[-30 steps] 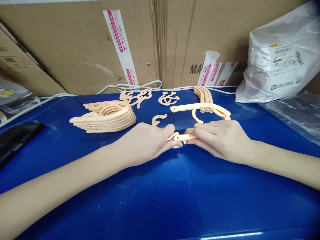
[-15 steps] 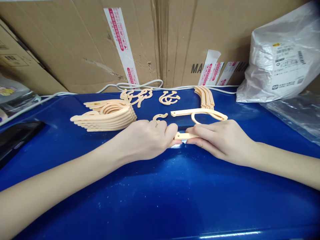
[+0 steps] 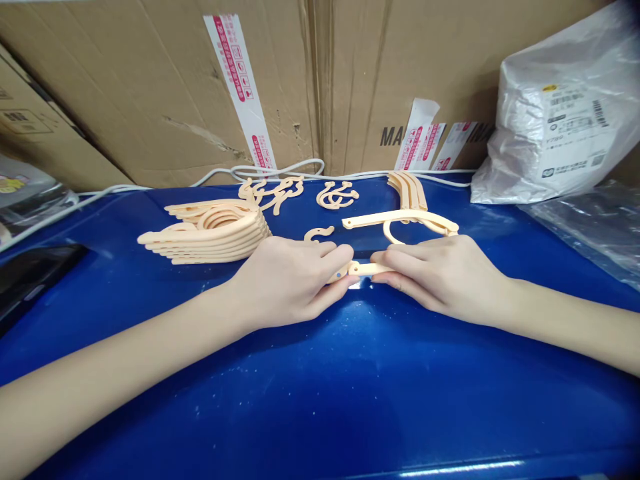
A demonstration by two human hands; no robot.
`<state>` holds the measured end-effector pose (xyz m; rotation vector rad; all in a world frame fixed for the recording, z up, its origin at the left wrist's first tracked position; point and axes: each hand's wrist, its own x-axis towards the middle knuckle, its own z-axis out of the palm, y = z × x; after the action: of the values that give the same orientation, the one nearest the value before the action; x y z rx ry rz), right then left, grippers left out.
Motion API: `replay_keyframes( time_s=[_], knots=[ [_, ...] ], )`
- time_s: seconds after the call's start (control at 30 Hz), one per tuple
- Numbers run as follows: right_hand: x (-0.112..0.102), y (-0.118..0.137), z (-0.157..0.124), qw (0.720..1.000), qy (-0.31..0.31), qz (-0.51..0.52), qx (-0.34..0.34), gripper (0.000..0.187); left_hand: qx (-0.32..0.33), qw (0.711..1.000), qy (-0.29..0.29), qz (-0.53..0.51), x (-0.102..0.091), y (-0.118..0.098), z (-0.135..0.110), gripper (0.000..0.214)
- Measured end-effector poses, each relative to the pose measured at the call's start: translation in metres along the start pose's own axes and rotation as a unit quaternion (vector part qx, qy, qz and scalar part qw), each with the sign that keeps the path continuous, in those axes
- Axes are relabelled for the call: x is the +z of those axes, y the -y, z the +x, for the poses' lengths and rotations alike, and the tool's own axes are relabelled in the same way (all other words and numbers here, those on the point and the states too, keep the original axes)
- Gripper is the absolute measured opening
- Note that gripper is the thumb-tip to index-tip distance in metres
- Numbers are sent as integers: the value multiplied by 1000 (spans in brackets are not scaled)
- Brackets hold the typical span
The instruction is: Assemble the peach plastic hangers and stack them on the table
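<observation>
Cream bar [image 3: 369, 269] pinched mid-frame by my right hand [image 3: 443, 273], and here's my left hand [image 3: 293, 279], clamped on the holed piece [image 3: 341, 274] at its left end

Right of the stack [image 3: 215, 243], my right hand [image 3: 440, 280] hides much of the bar [image 3: 367, 269]; the picture's edge crops the bag [image 3: 523, 150] (fine print mostly blurred).

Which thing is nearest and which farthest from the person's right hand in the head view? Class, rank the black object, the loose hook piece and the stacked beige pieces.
From the right hand:
1. Loose hook piece, just beyond the left hand.
2. Stacked beige pieces, farther left.
3. Black object, at the left edge.
</observation>
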<state>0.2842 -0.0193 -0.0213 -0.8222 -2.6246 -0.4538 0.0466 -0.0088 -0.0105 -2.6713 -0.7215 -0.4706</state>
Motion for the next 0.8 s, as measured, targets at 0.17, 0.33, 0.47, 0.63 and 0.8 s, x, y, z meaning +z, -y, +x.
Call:
replay_keyframes(
  time_s=[0.17,0.33,0.47,0.63,0.8],
  knots=[
    [0,1,0,1000,3,-2,-2,30,10,1000,-9,7,1,1,-1,25],
    [1,0,-1,1000,-1,-2,-9,30,42,997,-15,58,0,2,-1,25],
    [2,0,-1,1000,-2,-10,-11,29,57,994,-20,90,0,2,0,26],
    [3,-1,-2,1000,-10,-19,-14,27,51,995,-11,82,2,2,-1,28],
    [3,0,-2,1000,-10,-18,-15,29,57,996,-18,68,4,2,-1,30]
  ],
)
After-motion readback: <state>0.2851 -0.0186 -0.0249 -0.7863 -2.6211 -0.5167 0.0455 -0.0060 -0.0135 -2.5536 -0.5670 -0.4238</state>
